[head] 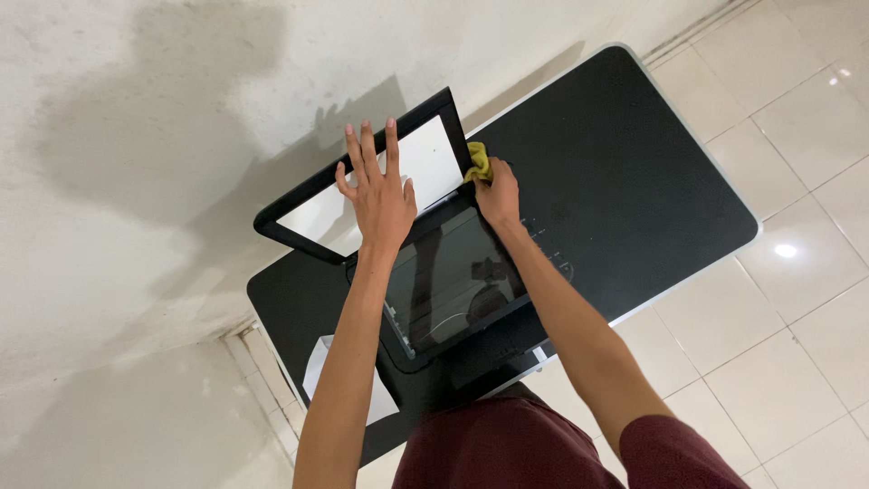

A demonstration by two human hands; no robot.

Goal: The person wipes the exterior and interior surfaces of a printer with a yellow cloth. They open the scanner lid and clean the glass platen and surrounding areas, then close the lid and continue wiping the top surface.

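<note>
Nearest us: our own dark red garment [543, 444] at the lower edge, both bare arms reaching forward from it.

Counter [625, 163]: black, rounded corners, pale rim, set against a white wall [136, 136] over a tiled floor [797, 299].

Scanner [453, 299]: black flatbed unit on the counter, glass bed exposed and reflecting.

Scanner lid [362, 195]: raised, white inner face toward us, leaning back near the wall.

White sheet [319, 362]: lying at the counter's near left corner.

Left hand [380, 199]: flat, fingers spread, pressed on the lid's white face, gripping nothing.

Right hand [498, 192]: closed round a yellow cloth [478, 161] at the lid's right edge, where lid meets bed.

Progress, as we judge it: wiping looks to be in hand at the hinge corner; we cannot tell which surfaces are already cleaned, and the glass shows only reflections.
</note>
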